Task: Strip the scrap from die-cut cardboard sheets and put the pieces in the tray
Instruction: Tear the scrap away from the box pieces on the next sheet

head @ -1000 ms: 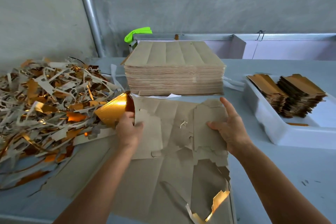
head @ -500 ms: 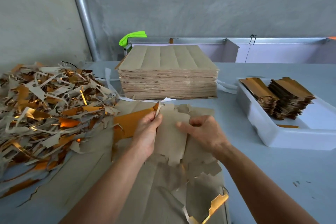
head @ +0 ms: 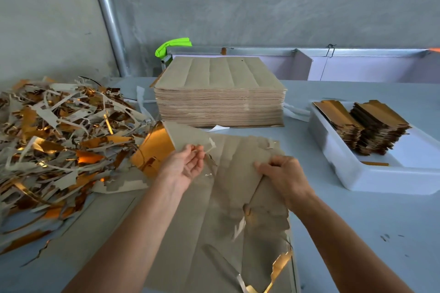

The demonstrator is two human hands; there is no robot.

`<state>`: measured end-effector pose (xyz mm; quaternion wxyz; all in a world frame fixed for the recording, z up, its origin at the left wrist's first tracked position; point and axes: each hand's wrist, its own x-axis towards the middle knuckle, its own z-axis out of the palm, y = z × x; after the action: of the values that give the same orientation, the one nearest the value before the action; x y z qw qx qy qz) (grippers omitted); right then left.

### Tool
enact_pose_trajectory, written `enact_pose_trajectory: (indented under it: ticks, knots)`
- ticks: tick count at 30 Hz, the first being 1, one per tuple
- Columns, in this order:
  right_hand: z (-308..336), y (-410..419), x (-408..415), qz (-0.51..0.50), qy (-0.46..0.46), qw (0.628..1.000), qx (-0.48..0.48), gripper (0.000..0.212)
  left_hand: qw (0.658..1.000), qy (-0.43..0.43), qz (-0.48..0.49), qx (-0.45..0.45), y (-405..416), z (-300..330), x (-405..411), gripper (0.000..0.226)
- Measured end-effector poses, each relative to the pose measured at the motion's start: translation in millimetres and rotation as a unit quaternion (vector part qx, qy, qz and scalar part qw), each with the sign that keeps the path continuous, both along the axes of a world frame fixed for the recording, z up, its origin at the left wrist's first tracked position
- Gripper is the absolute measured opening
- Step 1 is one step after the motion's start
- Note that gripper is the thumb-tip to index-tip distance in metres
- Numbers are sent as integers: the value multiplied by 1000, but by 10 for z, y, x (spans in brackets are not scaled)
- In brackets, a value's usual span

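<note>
On the desk (head: 357,209), the right hand (head: 283,179) pinches the die-cut sheet (head: 214,209); the left hand (head: 183,166), palm up, fingers loosely curled, pinches a gold-backed piece (head: 171,143). Farther right, the tray (head: 338,162) holds stacked pieces (head: 366,126).

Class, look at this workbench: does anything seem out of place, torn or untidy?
The scrap pile sprawls loosely over the table's left side. The sheet under the hands is ragged where pieces were torn out, as stripping would leave it. The stack and tray look orderly.
</note>
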<state>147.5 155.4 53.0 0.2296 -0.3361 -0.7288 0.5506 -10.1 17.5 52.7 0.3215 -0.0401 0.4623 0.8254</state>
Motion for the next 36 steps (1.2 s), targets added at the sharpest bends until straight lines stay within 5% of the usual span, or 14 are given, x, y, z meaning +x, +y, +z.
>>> enact_pose_trajectory:
  ticks: [4,11,21,25,27,34,36]
  knots:
    - [-41,79,29,-81,59,988,-114,19,999,52,-8,-3,-80,-69,-7,26]
    - [90,255,166,-124,141,974,-125,8,987,126,-14,-104,-271,-157,-102,26]
    - [112,478,255,-148,141,972,-114,16,982,157,-74,-68,-362,-159,-79,33]
    - [135,458,286,-59,81,995,28,59,984,155,-88,-3,-305,-75,13,10]
    - [174,386,283,10,31,998,56,54,989,123,-80,25,-274,-64,53,24]
    - [285,85,155,137,-7,985,-100,33,977,134,-138,91,-139,-84,240,20]
    - [285,63,153,163,9,979,-124,33,972,135,-158,113,-127,-125,264,35]
